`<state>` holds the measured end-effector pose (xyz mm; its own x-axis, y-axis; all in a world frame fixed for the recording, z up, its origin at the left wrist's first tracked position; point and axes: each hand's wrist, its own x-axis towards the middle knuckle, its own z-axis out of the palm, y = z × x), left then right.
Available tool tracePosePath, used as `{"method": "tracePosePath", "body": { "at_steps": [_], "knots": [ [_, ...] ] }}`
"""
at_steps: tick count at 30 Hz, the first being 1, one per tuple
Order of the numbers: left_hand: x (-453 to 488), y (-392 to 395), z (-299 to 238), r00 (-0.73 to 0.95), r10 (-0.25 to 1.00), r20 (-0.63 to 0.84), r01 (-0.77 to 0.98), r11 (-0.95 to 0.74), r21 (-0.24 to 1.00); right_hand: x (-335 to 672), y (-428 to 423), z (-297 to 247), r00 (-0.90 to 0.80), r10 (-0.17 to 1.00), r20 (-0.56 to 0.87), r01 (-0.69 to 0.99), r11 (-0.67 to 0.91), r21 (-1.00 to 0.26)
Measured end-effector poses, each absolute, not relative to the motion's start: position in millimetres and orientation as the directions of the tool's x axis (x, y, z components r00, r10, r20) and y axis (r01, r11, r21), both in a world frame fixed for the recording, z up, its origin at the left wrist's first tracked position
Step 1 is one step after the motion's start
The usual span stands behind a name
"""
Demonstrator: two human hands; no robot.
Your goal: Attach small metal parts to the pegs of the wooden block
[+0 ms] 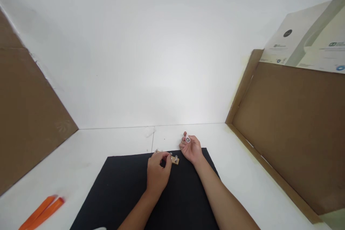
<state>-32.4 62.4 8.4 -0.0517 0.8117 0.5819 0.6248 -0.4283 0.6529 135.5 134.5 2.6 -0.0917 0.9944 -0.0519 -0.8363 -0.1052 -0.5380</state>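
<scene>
Left forearm (136,215) and right forearm (226,197) enter at 6 o'clock over a matte black mat (107,194). Left hand (158,172) is half-closed, fingertips down at the left end of a small tan wooden board (175,161); firmness of hold cannot be confirmed. Board lies at the mat's top edge, long axis near 9-to-3 o'clock, nearer the left hand. Metal posts (176,158) stand on it. Right hand (192,149), at the board's 1 o'clock, is nearly closed, pinching a small white fitting (187,138). Orange plastic strips (41,212) lie at 7 o'clock on the white tabletop (81,167).
</scene>
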Motion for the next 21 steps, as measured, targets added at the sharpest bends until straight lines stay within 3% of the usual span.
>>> {"method": "tracePosePath", "body": {
  "at_steps": [4, 12, 16, 21],
  "knots": [
    [-32.4, 62.1, 9.3, -0.053, 0.810, 0.585, 0.621, -0.432, 0.654, 127.3, 135.4, 0.6, 0.018, 0.999, -0.035, -0.792, -0.008, -0.611],
    [-33.6, 62.5, 8.8, -0.042, 0.816, 0.576, 0.628, -0.427, 0.651, 108.3, 132.9, -3.9, 0.197, 0.975, 0.102, -0.541, 0.195, -0.818],
    [-33.7, 62.3, 8.6, -0.039, 0.822, 0.568, 0.628, -0.422, 0.653, 107.4, 130.4, -4.6, 0.168, 0.974, 0.152, -0.433, 0.211, -0.876],
    [-33.1, 62.3, 8.4, -0.046, 0.823, 0.566, 0.628, -0.417, 0.657, 107.5, 129.8, -0.9, 0.140, 0.985, 0.103, -0.508, 0.160, -0.847]
  ]
}}
